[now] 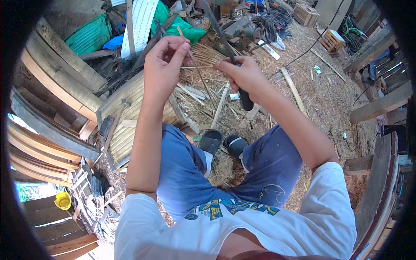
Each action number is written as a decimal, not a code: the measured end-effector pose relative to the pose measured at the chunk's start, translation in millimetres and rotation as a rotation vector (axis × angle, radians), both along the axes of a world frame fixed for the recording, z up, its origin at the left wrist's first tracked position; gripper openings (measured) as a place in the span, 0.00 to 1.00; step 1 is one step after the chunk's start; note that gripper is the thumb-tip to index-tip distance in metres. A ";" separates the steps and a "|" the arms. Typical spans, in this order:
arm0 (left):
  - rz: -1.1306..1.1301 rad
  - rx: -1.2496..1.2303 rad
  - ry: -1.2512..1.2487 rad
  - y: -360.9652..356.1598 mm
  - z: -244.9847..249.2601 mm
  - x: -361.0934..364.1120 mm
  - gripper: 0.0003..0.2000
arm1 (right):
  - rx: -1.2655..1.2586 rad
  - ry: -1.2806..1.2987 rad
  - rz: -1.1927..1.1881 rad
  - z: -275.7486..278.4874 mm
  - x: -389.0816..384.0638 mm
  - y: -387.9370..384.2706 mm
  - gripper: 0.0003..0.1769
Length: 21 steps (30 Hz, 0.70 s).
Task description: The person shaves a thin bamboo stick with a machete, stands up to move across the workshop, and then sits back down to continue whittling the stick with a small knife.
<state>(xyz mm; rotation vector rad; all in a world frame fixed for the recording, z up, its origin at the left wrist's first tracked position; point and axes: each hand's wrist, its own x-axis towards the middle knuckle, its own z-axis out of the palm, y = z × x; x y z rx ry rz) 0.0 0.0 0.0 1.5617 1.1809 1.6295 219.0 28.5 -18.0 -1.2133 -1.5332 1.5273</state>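
My left hand [167,58] is raised at upper centre-left, thumb and fingers pinched on a thin wooden stick [200,76] that slants from above the fingers down to the right. To its right, my right hand [245,76] is closed round the black handle of a long dark blade [216,28]. The blade points up and away to the left, and the handle's end [246,102] sticks out below the palm. Stick and blade are apart. Beyond the hands a bundle of thin sticks [208,55] lies on the ground.
A slatted panel [130,125] with a hammer [125,103] on it stands left of my knees. Sandals [211,141] are on my feet. Wood strips [293,91] and shavings cover the floor. Wooden crates [332,41] sit at upper right, with a black cable [312,47] nearby.
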 end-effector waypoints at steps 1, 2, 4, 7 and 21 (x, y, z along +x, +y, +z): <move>0.014 -0.004 0.000 1.5 -2.5 1.3 0.04 | -0.019 0.016 -0.017 -4.6 4.2 3.7 0.18; 0.024 -0.008 0.002 3.3 -4.7 3.0 0.04 | -0.037 0.033 -0.037 -7.7 8.1 7.5 0.18; -0.030 -0.003 0.002 5.3 -5.5 -7.0 0.05 | -0.080 0.079 -0.105 -9.4 -2.1 10.3 0.17; -0.070 -0.004 0.046 11.2 -18.3 1.4 0.06 | -0.122 0.098 -0.166 -14.9 13.2 17.6 0.15; -0.124 0.164 0.504 54.6 -34.3 98.7 0.10 | -0.083 0.451 -0.610 -0.1 70.9 -38.6 0.15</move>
